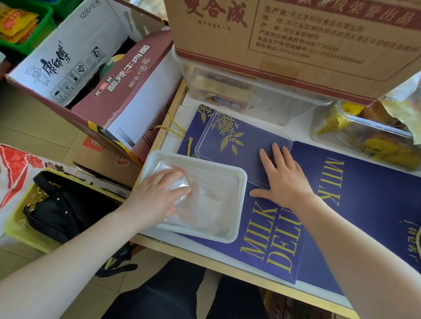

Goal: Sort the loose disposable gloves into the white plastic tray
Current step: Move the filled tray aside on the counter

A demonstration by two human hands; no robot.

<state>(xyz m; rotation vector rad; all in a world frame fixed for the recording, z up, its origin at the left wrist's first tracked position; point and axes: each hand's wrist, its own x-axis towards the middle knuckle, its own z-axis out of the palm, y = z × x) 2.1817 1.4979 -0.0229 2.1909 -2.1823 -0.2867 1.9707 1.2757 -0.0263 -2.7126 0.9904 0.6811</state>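
The white plastic tray [238,181] lies on the table's near left, on a blue paper bag. Thin clear disposable gloves [206,208] lie crumpled inside it. My left hand [156,195] reaches into the tray from the left, with its fingers pressing down on the gloves. Just right of the tray, my right hand [284,179] rests flat with spread fingers, its fingertips on a clear plastic lid [230,140] that lies behind the tray.
Flat blue "MILK DELUXE" paper bags [370,219] cover the table. A large cardboard box [297,30] sits on clear containers [237,97] at the back. An open noodle carton [88,66] stands to the left, with a black bag [67,211] in a yellow basket below.
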